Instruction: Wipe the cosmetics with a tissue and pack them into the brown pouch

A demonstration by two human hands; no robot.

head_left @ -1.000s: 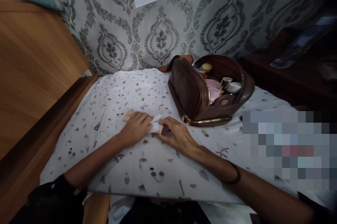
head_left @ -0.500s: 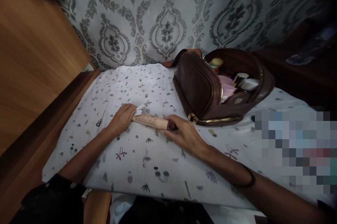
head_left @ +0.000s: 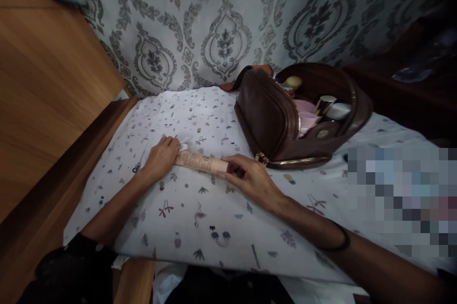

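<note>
A slim beige box with brown print (head_left: 200, 162) lies across the patterned white cloth (head_left: 228, 218), between my two hands. My left hand (head_left: 162, 159) is closed round its left end, with something small and white (head_left: 183, 146) showing by the fingertips. At the other end, my right hand (head_left: 246, 175) pinches the plain part of the box between thumb and fingers. A dark gap shows inside the curl of that hand. Behind my right hand stands an open brown bag (head_left: 271, 118).
Inside the bag are pink items (head_left: 305, 116), a yellow one (head_left: 293, 82) and a shiny cap (head_left: 326, 103). A wooden panel (head_left: 53, 80) rises at the left. Patterned fabric (head_left: 224, 37) hangs behind. A blurred-out patch covers the right side.
My left hand and the left end of the box have shifted slightly left. The right hand's thumb and fingers look a little more curled. The view has tilted slightly.
</note>
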